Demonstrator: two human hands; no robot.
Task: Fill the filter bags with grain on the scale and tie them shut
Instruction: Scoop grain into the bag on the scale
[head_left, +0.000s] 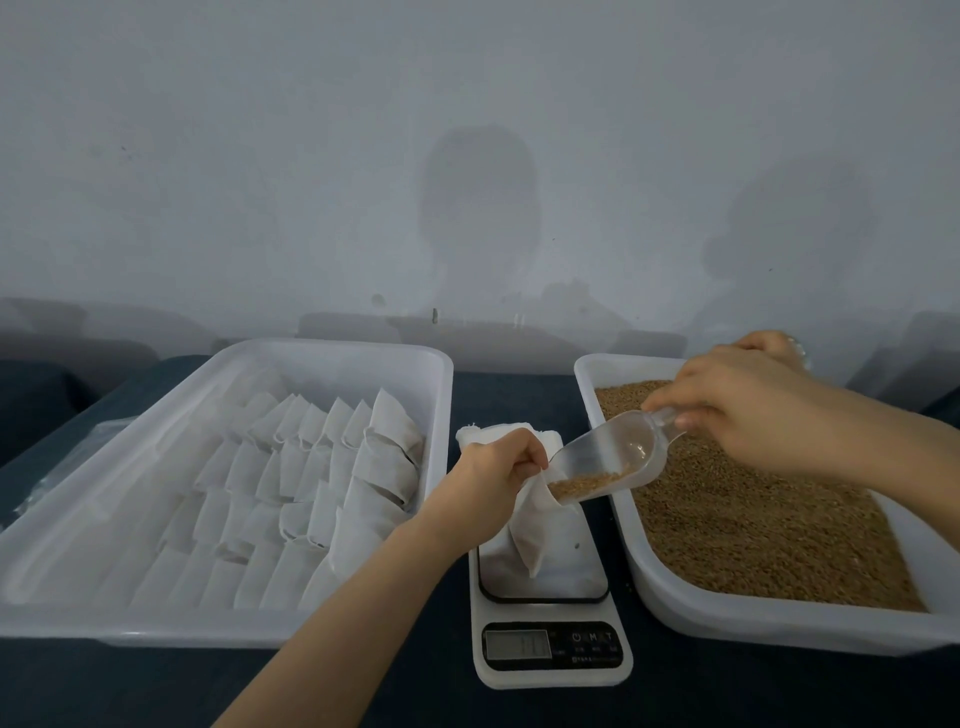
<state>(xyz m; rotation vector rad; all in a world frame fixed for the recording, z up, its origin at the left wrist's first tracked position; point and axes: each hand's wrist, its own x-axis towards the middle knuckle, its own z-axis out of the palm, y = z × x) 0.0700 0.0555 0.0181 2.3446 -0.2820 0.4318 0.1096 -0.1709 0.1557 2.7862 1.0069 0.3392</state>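
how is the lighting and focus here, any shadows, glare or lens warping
Head view: dim, bluish, even light; soft shadows, one head-shaped, fall on the wall; wide-angle distortion bows the rims of the bag tray and grain tray; the scale display is too faint to read; the clear scoop shows a mild sheen, no hard glare.

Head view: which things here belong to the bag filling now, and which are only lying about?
In the job: filter bag, held by the left hand; scoop with grain, held by the right hand; scale; grain tray.
Lying about: tray of white bags; clear plastic wrap, far left.
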